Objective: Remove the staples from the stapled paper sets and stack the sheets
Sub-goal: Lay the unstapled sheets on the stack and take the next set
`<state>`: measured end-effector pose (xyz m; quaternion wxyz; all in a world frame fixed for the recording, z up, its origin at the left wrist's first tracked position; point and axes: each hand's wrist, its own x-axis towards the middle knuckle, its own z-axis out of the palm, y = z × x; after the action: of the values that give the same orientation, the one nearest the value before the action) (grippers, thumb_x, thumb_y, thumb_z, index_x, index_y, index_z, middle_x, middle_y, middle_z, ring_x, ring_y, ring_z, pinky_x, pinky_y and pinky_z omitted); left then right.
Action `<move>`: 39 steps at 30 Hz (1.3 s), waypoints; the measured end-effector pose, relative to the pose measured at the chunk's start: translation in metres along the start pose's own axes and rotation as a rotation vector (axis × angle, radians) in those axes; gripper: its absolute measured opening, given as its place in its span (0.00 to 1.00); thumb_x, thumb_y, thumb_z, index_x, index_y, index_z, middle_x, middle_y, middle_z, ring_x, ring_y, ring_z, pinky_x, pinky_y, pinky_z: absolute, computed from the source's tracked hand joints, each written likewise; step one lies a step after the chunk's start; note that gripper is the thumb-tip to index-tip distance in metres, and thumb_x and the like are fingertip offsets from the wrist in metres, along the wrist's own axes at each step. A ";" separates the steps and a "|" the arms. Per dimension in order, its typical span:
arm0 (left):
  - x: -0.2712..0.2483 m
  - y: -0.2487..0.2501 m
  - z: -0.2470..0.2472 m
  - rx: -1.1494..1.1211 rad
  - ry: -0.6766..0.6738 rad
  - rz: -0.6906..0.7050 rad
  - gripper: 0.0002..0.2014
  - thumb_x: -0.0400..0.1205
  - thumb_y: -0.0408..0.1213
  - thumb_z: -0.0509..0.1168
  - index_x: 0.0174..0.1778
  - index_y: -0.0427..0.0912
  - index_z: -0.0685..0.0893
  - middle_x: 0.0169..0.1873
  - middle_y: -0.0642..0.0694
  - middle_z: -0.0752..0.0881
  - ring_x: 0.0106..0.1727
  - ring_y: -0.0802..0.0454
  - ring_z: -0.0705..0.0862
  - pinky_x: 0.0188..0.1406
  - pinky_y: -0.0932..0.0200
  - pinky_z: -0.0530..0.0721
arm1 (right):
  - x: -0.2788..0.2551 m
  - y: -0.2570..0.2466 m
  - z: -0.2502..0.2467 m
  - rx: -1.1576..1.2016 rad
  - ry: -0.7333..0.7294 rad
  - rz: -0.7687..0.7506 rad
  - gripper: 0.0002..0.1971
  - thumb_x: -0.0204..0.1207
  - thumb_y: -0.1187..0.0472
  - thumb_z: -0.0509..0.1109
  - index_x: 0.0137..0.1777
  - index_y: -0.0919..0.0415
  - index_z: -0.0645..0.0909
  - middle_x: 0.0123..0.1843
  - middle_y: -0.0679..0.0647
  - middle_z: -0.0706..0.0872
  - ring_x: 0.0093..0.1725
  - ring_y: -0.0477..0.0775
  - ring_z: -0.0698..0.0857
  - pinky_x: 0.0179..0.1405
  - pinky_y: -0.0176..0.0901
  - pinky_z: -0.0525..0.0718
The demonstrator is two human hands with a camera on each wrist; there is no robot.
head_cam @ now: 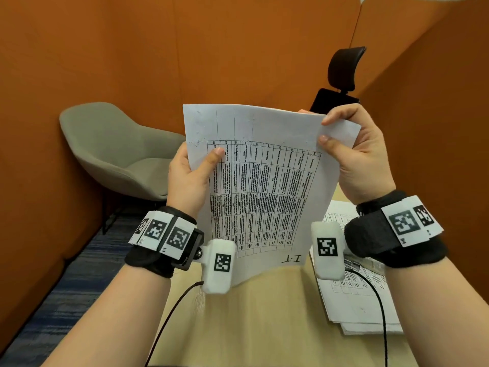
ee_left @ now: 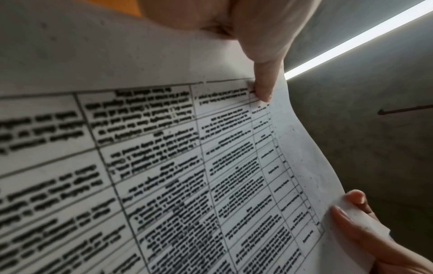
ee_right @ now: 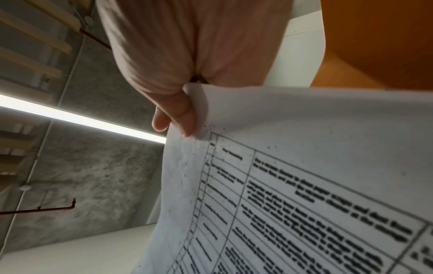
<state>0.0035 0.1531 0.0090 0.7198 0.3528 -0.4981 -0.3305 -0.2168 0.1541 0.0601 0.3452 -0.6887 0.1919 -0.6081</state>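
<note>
I hold a printed paper set (head_cam: 264, 181) with a black table up in front of me, above the table. My left hand (head_cam: 190, 176) grips its left edge, thumb (head_cam: 215, 154) on the front. My right hand (head_cam: 352, 147) pinches the top right corner, where a sheet is bent back. In the left wrist view the left thumb (ee_left: 263, 87) presses the paper set (ee_left: 164, 157), and the right hand's fingers (ee_left: 351, 213) pinch the far corner. In the right wrist view the right hand's fingers (ee_right: 178, 118) pinch the sheet's (ee_right: 293, 176) corner. No staple is visible.
A loose pile of printed sheets (head_cam: 354, 295) lies on the light wooden table (head_cam: 264, 327) at the right, under my right wrist. A grey armchair (head_cam: 113, 152) stands at the left and a black office chair headrest (head_cam: 341, 72) behind the paper. Orange walls surround the booth.
</note>
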 end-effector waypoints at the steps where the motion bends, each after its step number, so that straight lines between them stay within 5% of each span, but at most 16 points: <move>1: 0.000 0.000 0.001 -0.001 -0.002 0.003 0.08 0.79 0.31 0.66 0.53 0.43 0.79 0.50 0.49 0.87 0.51 0.57 0.87 0.50 0.61 0.86 | 0.000 0.000 0.000 0.004 -0.005 -0.002 0.18 0.74 0.80 0.60 0.44 0.54 0.76 0.51 0.48 0.85 0.64 0.62 0.83 0.53 0.52 0.87; 6: -0.002 -0.001 0.002 -0.008 -0.014 -0.006 0.11 0.80 0.28 0.65 0.58 0.37 0.79 0.49 0.49 0.87 0.47 0.60 0.88 0.46 0.64 0.85 | -0.001 0.005 0.000 -0.073 0.030 0.041 0.21 0.72 0.74 0.63 0.40 0.42 0.80 0.58 0.65 0.79 0.65 0.67 0.80 0.52 0.58 0.87; 10: -0.001 0.000 0.001 -0.021 -0.017 0.004 0.09 0.78 0.28 0.66 0.53 0.42 0.81 0.47 0.52 0.88 0.48 0.60 0.88 0.45 0.66 0.84 | -0.004 0.000 -0.002 -0.040 0.056 0.034 0.18 0.75 0.81 0.60 0.46 0.54 0.75 0.56 0.57 0.84 0.61 0.53 0.85 0.48 0.43 0.85; 14: -0.005 -0.009 0.002 -0.001 -0.034 -0.053 0.12 0.78 0.27 0.67 0.56 0.38 0.81 0.49 0.51 0.87 0.49 0.62 0.88 0.47 0.67 0.84 | -0.006 0.005 -0.001 -0.143 0.077 0.098 0.20 0.76 0.81 0.60 0.52 0.53 0.75 0.53 0.51 0.77 0.45 0.37 0.83 0.40 0.34 0.84; 22: -0.003 -0.002 0.000 -0.040 -0.003 -0.055 0.08 0.79 0.28 0.65 0.53 0.40 0.82 0.47 0.51 0.88 0.47 0.61 0.88 0.42 0.69 0.84 | -0.001 -0.002 0.001 -0.147 0.095 0.017 0.21 0.74 0.82 0.61 0.51 0.53 0.74 0.52 0.49 0.79 0.46 0.40 0.82 0.44 0.37 0.85; 30: -0.009 -0.012 -0.004 -0.001 -0.023 -0.096 0.08 0.79 0.29 0.65 0.52 0.43 0.82 0.48 0.50 0.87 0.48 0.60 0.88 0.46 0.66 0.85 | -0.006 0.003 0.004 -0.136 0.125 0.104 0.20 0.76 0.81 0.60 0.51 0.53 0.74 0.50 0.48 0.78 0.41 0.36 0.85 0.38 0.34 0.86; 35: -0.008 -0.016 -0.005 0.034 -0.004 -0.114 0.12 0.79 0.30 0.65 0.58 0.39 0.80 0.52 0.48 0.87 0.54 0.53 0.87 0.55 0.59 0.85 | -0.003 0.005 0.006 -0.132 0.118 0.114 0.19 0.76 0.82 0.60 0.51 0.54 0.73 0.50 0.49 0.79 0.41 0.35 0.85 0.37 0.32 0.84; 39: -0.008 -0.016 -0.004 0.067 0.024 -0.115 0.20 0.78 0.31 0.67 0.65 0.34 0.74 0.53 0.49 0.85 0.54 0.57 0.85 0.54 0.64 0.84 | -0.001 0.004 0.006 -0.158 0.121 0.123 0.19 0.75 0.82 0.60 0.50 0.54 0.73 0.50 0.49 0.78 0.42 0.35 0.84 0.37 0.33 0.85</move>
<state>0.0032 0.1519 -0.0097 0.6933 0.4085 -0.4792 -0.3504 -0.2105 0.1535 0.0558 0.3143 -0.6628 0.3014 -0.6092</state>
